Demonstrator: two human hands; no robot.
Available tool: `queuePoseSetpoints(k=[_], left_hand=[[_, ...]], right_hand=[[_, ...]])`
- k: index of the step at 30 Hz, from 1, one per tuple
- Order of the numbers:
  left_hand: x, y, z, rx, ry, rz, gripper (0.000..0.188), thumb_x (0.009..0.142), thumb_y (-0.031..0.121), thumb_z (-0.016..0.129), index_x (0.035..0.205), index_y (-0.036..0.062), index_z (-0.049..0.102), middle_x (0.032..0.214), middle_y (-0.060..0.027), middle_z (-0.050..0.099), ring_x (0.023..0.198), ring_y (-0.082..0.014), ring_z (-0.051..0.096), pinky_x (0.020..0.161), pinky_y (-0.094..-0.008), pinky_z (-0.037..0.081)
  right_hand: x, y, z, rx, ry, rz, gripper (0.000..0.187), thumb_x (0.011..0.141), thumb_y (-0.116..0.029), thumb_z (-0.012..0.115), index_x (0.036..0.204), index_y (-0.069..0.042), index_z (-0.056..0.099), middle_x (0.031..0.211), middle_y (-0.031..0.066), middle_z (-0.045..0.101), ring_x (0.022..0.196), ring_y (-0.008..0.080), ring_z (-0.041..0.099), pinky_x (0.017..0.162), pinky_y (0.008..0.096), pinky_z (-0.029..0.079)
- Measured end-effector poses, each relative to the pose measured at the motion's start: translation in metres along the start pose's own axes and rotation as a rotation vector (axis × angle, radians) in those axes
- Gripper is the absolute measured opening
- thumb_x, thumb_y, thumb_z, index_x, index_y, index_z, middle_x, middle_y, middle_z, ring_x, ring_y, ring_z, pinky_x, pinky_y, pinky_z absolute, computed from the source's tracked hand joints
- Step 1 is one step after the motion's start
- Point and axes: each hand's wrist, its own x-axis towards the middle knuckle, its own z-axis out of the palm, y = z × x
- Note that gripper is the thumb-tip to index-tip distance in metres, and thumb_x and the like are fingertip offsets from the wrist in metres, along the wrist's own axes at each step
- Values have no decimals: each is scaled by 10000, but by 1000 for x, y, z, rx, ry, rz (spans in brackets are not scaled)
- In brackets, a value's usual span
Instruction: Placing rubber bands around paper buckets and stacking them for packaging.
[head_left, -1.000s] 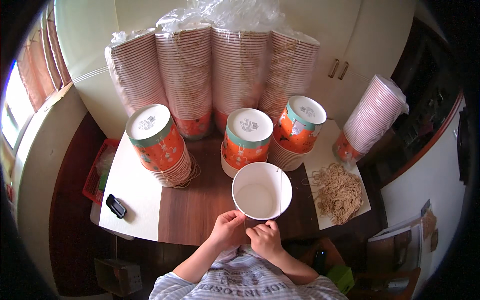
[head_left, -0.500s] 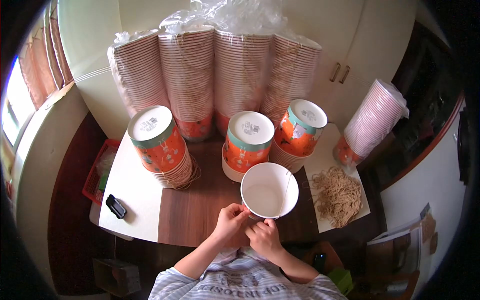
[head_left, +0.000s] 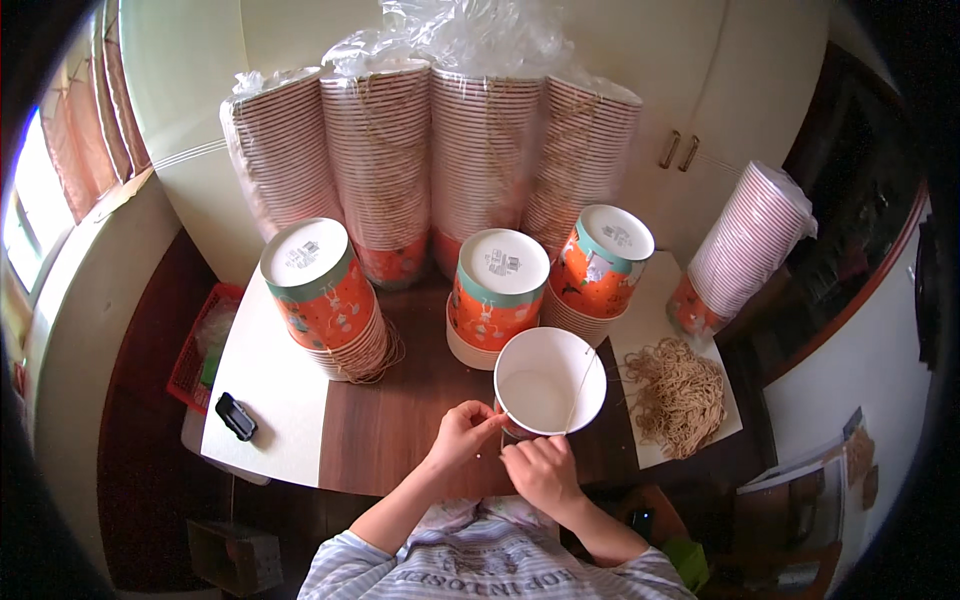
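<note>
An open paper bucket [head_left: 537,392], white inside, is tilted toward me at the front of the table. A thin tan string [head_left: 578,392] crosses its mouth from the far right rim toward the front rim. My left hand [head_left: 463,436] is closed, thumb and fingertips pinching at the bucket's left rim. My right hand [head_left: 545,474] is curled shut just below the front rim, where the string runs down to it. What lies inside its fingers is hidden.
Upside-down orange bucket stacks stand on the left [head_left: 325,300], middle [head_left: 497,295] and right [head_left: 600,265]. Tall plastic-wrapped stacks [head_left: 375,165] line the back, another stack [head_left: 745,235] leans at right. A tan string heap [head_left: 678,395] and a black case [head_left: 236,416] lie at the sides.
The bucket has shifted slightly right. My right hand has moved right, away from my left hand, and its fingers are more curled. My left hand stays at the rim.
</note>
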Motion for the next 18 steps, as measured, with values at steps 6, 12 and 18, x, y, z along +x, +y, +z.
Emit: queuePoseSetpoints(k=[6, 12, 18], left_hand=[[-13, 20, -11, 75, 11, -29, 223, 821, 224, 607, 786, 12, 546, 636, -2, 530, 555, -65, 495, 462, -210, 405], [-22, 28, -61, 382, 140, 401, 239, 817, 138, 577, 1020, 16, 548, 886, -56, 515, 686, -93, 485, 610, -228, 423], [-45, 45, -110, -154, -180, 376, 336, 882, 134, 427, 1195, 14, 445, 999, -17, 500, 812, -66, 437, 739, -211, 374]], right_hand=[[0, 29, -21, -200, 54, 150, 381, 693, -227, 668, 1029, -119, 525, 881, 33, 469, 703, 183, 508, 582, 304, 438], [17, 29, -46, 43, 80, -1, 77, 652, -114, 648, 705, -116, 593, 664, -14, 551, 624, 168, 509, 530, 297, 441], [65, 32, -52, 815, 37, 49, 99, 751, -40, 599, 850, -37, 593, 689, 85, 563, 646, 213, 552, 570, 298, 445]])
